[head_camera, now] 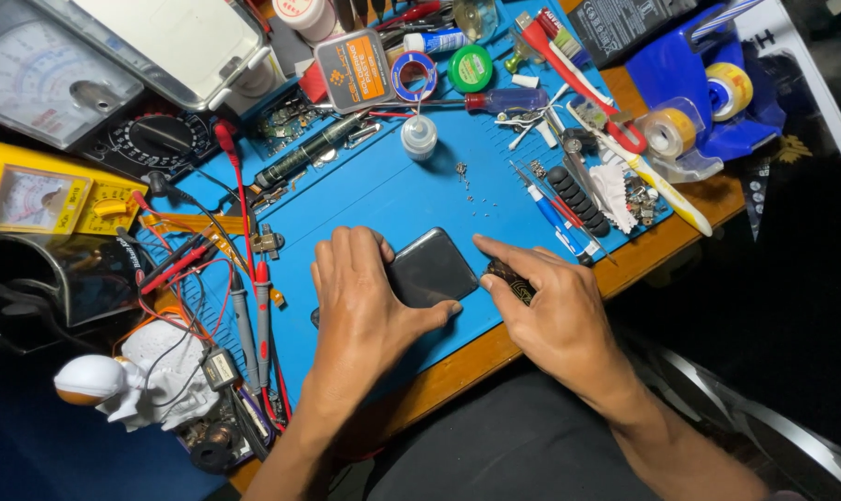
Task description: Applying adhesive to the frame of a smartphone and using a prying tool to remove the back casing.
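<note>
A dark smartphone lies face down on a blue work mat. My left hand lies over its left part, fingers on the top edge and thumb along the lower edge, holding it in place. My right hand sits at the phone's right edge and grips a small dark tool with a textured handle, its tip hidden against the phone's side. Tiny screws lie loose on the mat above the phone.
Screwdrivers and tweezers lie at the mat's right. A small white bottle, solder reels, tape rolls in a blue dispenser, a yellow meter, red and black probe leads and a white figurine surround the mat.
</note>
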